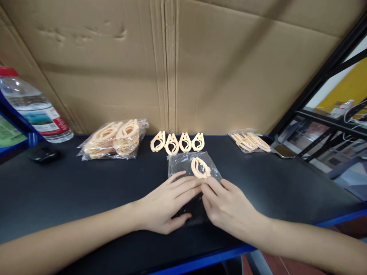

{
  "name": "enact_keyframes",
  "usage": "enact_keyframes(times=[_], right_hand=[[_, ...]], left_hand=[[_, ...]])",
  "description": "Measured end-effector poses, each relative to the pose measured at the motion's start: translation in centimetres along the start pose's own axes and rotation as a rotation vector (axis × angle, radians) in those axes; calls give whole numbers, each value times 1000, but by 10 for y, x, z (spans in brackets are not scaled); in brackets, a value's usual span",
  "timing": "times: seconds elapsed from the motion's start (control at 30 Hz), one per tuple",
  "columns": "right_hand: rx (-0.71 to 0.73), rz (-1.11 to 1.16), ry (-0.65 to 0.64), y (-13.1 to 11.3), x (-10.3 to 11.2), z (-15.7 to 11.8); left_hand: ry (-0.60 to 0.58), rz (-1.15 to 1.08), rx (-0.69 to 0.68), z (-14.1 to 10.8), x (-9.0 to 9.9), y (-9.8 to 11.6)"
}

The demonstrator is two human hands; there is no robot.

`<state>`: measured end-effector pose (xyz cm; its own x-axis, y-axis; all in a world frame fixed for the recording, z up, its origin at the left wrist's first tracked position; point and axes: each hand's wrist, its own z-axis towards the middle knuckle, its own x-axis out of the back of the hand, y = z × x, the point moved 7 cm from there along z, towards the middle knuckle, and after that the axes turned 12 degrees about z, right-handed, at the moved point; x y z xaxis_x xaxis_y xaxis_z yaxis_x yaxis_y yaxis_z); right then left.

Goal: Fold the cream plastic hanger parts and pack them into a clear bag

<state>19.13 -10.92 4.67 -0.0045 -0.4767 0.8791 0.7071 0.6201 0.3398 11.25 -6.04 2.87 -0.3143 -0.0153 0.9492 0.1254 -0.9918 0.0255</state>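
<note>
My left grip [169, 202] lies spread over the clear bag [179, 162]. My right grip [226, 202] pinches at the near end of the beige hanger [194, 166], film or hanger I cannot tell. That hanger sits at twelve o'clock from my fingers, on the worktop [129, 183].

Soft, even light reaches my left hand [163, 206] and my right hand [229, 206] — faint shadows streak the cardboard [218, 65], the clear bag [180, 164] glints, and the view's edges stretch.
</note>
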Motion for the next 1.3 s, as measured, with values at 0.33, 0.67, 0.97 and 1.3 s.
enact_keyframes(times=[0.33, 0.67, 0.97, 1.3], right_hand=[[-85, 150, 19, 23, -5, 1], [-119, 407, -76, 157, -53, 46], [-139, 472, -204, 202, -121, 42], [-298, 618, -19, 179, -49, -73]], left_hand=[[-38, 36, 9, -1, -2, 0], [6, 117, -5, -1, 6, 4], [168, 206, 105, -11, 19, 7], [112, 115, 155, -30, 8, 8]])
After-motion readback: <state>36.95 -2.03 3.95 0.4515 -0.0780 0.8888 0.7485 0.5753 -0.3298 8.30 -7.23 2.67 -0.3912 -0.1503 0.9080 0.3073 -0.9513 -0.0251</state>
